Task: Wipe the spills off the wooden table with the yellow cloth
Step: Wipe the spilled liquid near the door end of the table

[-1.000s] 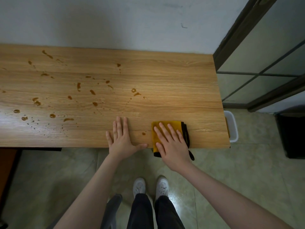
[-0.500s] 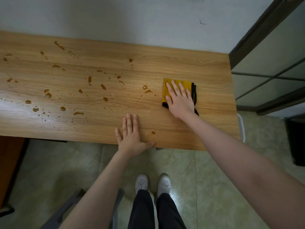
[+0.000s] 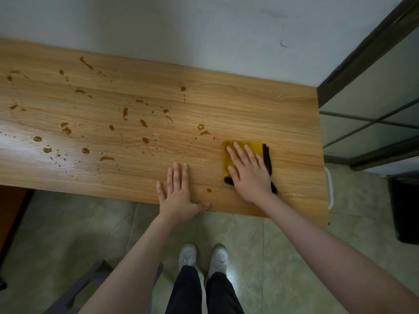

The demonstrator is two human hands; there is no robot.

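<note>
The wooden table [image 3: 249, 105] runs along the wall. Brown spills [image 3: 145, 123] are scattered over its left and middle parts. A ring-shaped spill [image 3: 201, 129] lies just left of the cloth, and a single drop [image 3: 209, 190] sits near the front edge between my hands. The folded yellow cloth [image 3: 254, 147], with a black edge, lies flat on the right part of the table. My right hand [image 3: 249, 175] presses down on it with fingers spread. My left hand [image 3: 176, 193] rests flat and open on the table's front edge, holding nothing.
A white bin [image 3: 331, 189] stands just beyond the table's right end. A dark-framed glass door [image 3: 362, 132] and a black bin [image 3: 405, 207] are at the right. A grey chair [image 3: 74, 288] is at my lower left on the tiled floor.
My right hand pushed the cloth from the front edge toward the wall, then drew it back toward me to the middle depth. My left hand stayed put.
</note>
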